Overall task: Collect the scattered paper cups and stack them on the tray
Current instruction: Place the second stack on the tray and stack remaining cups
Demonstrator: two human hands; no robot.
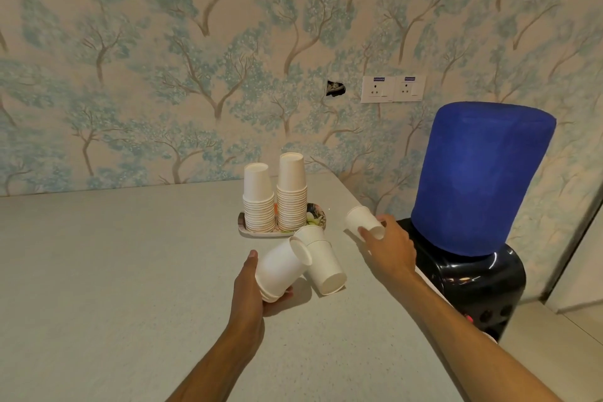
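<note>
A small patterned tray (318,215) stands near the table's far edge. On it are two upside-down stacks of white paper cups, a shorter left stack (258,202) and a taller right stack (292,196). My left hand (251,290) grips a short nested stack of cups (280,269), tilted on its side. Touching it, a nested pair of cups (323,263) lies on the table just in front of the tray. My right hand (390,246) holds a single paper cup (363,222) on its side, to the right of the tray near the table's right edge.
The grey table (114,271) stretches left and toward me. A black water dispenser (473,284) with a blue-covered bottle (483,179) stands just right of the table, close to my right arm. A wallpapered wall with sockets (393,89) is behind.
</note>
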